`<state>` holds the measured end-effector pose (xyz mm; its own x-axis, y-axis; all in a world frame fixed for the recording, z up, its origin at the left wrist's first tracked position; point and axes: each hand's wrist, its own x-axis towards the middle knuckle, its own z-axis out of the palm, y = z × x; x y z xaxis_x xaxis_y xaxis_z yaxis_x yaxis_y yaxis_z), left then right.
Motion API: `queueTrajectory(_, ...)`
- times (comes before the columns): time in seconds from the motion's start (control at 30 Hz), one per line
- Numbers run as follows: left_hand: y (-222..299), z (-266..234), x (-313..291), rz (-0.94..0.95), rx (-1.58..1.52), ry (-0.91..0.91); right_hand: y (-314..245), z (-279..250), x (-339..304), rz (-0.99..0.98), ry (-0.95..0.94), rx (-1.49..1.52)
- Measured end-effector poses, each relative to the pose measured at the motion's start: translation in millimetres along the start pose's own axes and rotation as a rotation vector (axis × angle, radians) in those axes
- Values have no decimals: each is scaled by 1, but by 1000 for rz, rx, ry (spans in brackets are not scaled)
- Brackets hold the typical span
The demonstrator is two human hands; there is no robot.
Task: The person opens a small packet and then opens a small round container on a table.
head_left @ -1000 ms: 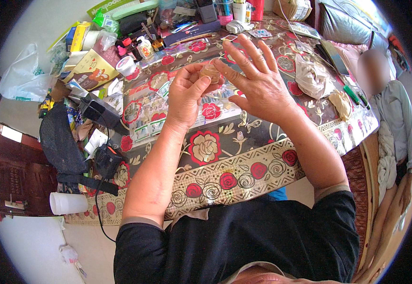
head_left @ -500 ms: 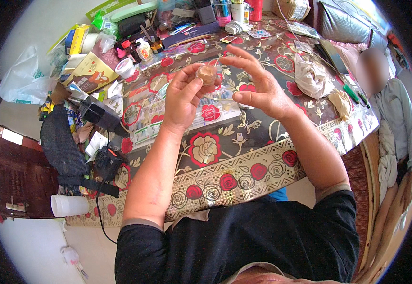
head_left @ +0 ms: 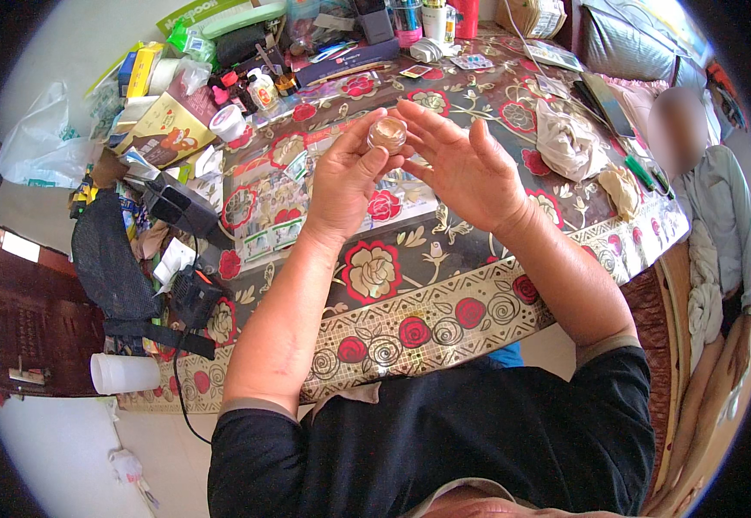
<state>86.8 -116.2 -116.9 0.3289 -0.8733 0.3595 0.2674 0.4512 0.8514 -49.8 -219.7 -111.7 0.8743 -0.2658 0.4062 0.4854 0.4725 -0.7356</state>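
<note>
Left hand (head_left: pixel 346 186) grasps jar (head_left: pixel 387 133) between thumb and fingers, round top facing up; right hand (head_left: pixel 472 171) hovers just right, fingers extended, contact unclear.

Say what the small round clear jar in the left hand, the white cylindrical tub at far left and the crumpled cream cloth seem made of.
Small round clear jar: glossy plastic or glass, hard to tell which; its rim looks see-through.
White cylindrical tub: probably smooth plastic, given its even, softly shiny wall.
Crumpled cream cloth: matte, seemingly thin fabric, judging by its soft folds.
</note>
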Motion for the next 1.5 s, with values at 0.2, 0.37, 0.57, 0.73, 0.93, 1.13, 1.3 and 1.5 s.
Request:
queueTrajectory(0.2,-1,3,0,-19,23,4,3,-2,-1,6,-8,-94)
queueTrajectory(0.37,0,2,0,-17,38,3,5,-2,-1,-33,-9,-269)
queueTrajectory(0.57,-1,1,-2,-22,12,8,1,2,-1,-29,-35,-432)
queueTrajectory(0.73,2,1,-3,7,-11,-21,-6,0,-4,-23,-26,-691)
queueTrajectory(0.93,6,-2,-5,28,-3,-27,-15,-6,-2,-189,-76,-1140)
queueTrajectory(1.13,8,-10,-5,26,-61,-83,-27,-16,2,-305,-17,-1508)
queueTrajectory(1.3,13,-5,-7,-45,-94,-97,-30,-15,3,-360,30,-1398)
queueTrajectory(1.5,14,-6,-6,-108,-116,-136,-28,-13,4,-501,-101,-1556)
